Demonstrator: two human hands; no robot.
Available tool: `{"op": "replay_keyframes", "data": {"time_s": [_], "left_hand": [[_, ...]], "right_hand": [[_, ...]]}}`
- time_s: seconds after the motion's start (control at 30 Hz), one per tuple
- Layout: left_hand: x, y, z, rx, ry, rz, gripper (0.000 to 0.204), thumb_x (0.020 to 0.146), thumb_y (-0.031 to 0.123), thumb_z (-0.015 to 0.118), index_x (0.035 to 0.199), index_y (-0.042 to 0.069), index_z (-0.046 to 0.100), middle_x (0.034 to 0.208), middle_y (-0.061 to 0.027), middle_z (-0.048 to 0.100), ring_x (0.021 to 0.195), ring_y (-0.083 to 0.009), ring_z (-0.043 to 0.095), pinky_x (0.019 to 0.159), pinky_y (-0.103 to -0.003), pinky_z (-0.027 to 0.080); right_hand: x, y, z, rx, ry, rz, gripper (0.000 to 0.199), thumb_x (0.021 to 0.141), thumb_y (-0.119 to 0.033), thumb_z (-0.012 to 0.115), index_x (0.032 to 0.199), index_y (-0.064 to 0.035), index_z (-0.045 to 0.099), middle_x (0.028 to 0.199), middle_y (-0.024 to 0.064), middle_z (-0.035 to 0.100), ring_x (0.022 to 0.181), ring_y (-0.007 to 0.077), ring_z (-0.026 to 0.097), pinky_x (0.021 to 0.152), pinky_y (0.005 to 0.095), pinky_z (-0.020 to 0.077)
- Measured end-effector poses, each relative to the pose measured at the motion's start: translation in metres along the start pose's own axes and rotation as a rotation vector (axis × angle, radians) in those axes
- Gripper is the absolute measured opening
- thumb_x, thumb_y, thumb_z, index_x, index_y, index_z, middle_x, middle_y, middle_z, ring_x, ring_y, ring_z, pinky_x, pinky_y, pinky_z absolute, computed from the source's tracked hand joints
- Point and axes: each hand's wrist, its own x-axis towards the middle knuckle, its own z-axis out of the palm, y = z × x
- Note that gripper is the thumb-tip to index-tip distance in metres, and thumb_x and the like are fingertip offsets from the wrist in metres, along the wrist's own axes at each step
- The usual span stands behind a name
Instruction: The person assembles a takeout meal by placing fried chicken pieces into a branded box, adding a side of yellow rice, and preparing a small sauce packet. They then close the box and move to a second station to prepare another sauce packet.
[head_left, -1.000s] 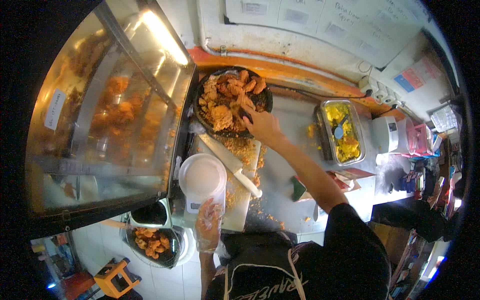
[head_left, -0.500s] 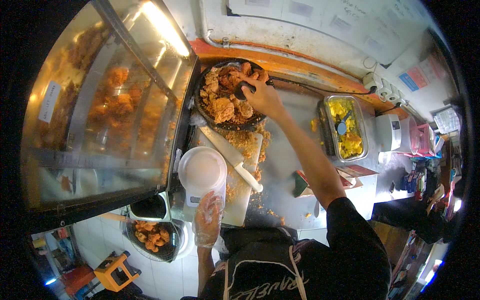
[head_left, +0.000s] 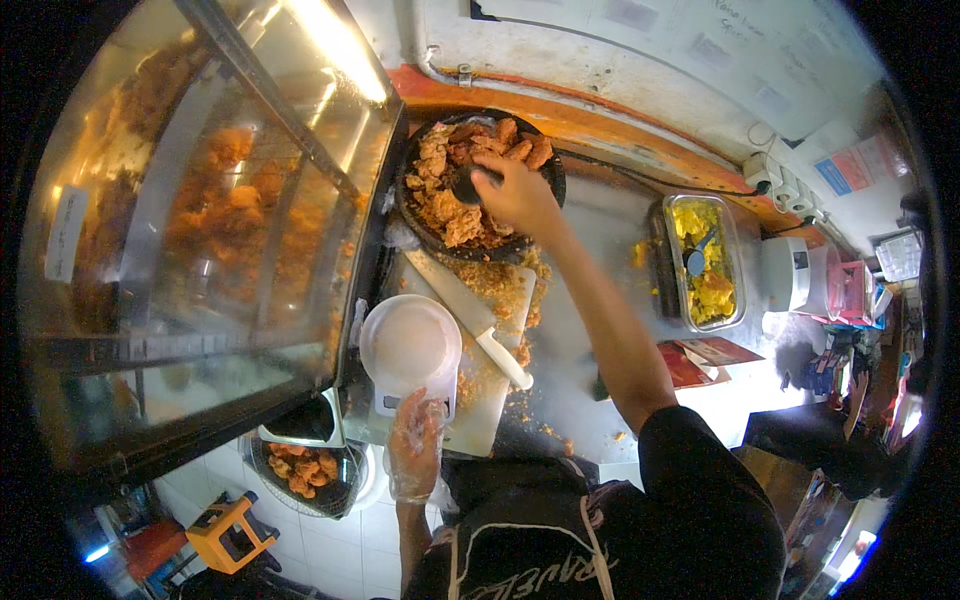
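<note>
Fried chicken pieces (head_left: 447, 215) fill a wide black mortar (head_left: 552, 150) at the back of the counter. My bare right hand (head_left: 515, 195) reaches over it, its fingers wrapped round a black pestle (head_left: 466, 186) pressed among the chicken; the fingertips are partly hidden. My left hand (head_left: 414, 440), in a clear plastic glove, is at the front edge of a white kitchen scale (head_left: 440, 395), fingers stretched out and holding nothing that shows. On the scale stands a round whitish bowl (head_left: 410, 343). A white-handled knife (head_left: 458, 312) lies on a crumb-strewn cutting board (head_left: 490, 400) beside it.
At left a lit glass display case (head_left: 230, 250) holds fried chicken. A glass dish (head_left: 742, 290) of yellow food with a spoon stands at right, near a red folded carton (head_left: 700, 360). Below left, a basket (head_left: 345, 490) holds more fried chicken. Sockets (head_left: 780, 188) line the wall.
My right hand has moved the pestle leftward within the mortar, and chicken pieces there have shifted. My left hand stays by the scale. The whole view has shifted slightly.
</note>
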Motion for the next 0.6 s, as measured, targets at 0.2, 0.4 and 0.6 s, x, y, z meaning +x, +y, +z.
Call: {"op": "replay_keyframes", "data": {"time_s": [0.2,0.4,0.6], "left_hand": [[0.009,0.006,0.0,0.093,-0.02,0.012,0.044,0.099,0.015,0.061,0.139,0.002,0.05,0.116,-0.0144,0.066,0.105,-0.0207,0.064,0.083,-0.032,0.056],[0.015,0.019,0.013,0.012,-0.04,-0.055,0.039,0.099,0.008,0.059,0.137,0.0,0.053,0.122,-0.0168,0.064,0.114,-0.0226,0.062,0.098,-0.035,0.049],[0.016,0.02,0.012,0.113,-0.073,-0.068,0.04,0.098,0.008,0.058,0.137,0.001,0.053,0.125,-0.0177,0.063,0.115,-0.0226,0.061,0.098,-0.035,0.049]], "right_hand": [[-0.009,-0.009,0.01,-0.143,-0.078,-0.058,0.043,0.092,-0.039,0.059,0.128,-0.0169,0.067,0.096,0.0226,0.072,0.092,0.0393,0.07,0.087,0.0476,0.0541],[0.021,-0.011,0.021,-0.343,-0.298,-0.031,0.043,0.095,-0.039,0.055,0.131,-0.0185,0.065,0.104,0.0222,0.072,0.099,0.0363,0.069,0.09,0.0478,0.0529],[0.02,-0.013,0.007,-0.188,-0.096,-0.145,0.045,0.094,-0.042,0.056,0.131,-0.017,0.064,0.113,0.0174,0.071,0.105,0.0372,0.067,0.093,0.0469,0.052]]}}
